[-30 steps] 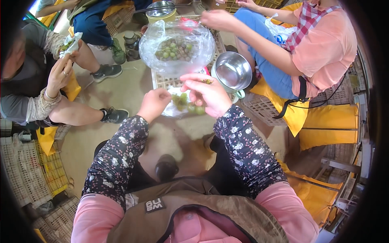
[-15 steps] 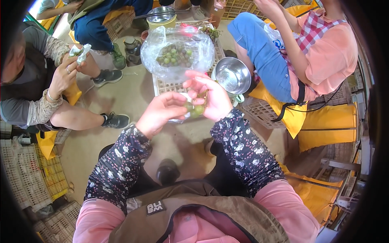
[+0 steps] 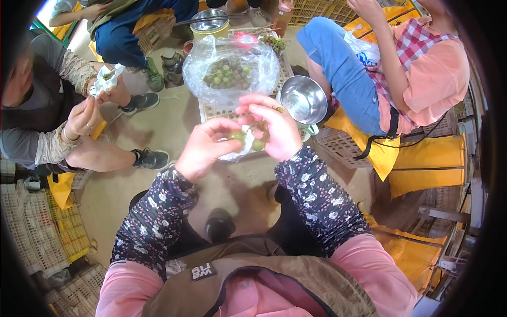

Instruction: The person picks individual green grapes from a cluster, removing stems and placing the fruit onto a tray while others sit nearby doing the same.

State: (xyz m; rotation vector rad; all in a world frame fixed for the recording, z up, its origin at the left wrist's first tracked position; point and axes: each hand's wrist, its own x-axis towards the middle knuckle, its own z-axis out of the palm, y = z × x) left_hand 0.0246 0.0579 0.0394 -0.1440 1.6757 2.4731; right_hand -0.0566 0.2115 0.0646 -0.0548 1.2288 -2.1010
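My left hand point(image 3: 200, 145) pinches a round green grape point(image 3: 236, 137) between thumb and fingers. Close beside it, my right hand point(image 3: 281, 131) is closed around a small sprig of grapes point(image 3: 257, 145), whose lower berries show below the fingers; its stem is mostly hidden. White crumpled paper point(image 3: 235, 156) lies just behind and under the fingers. Beyond both hands, a clear plastic bag point(image 3: 194, 68) full of green and purplish grapes point(image 3: 227, 74) rests on an upturned white crate point(image 3: 209, 113).
To the right of the bag stands a steel pot point(image 3: 303, 100) with a light green handle. A yellow pot point(image 3: 211, 33) with chopsticks across it is behind. Co-workers sit left, right and far left; the left person's hands hold white paper point(image 3: 107, 79). Stacked crates point(image 3: 39, 232) line the left.
My left hand has drawn slightly left with a grape, apart from the sprig. My right hand has turned a little. The left co-worker's hands and paper moved; the right co-worker's raised arm shifted right.
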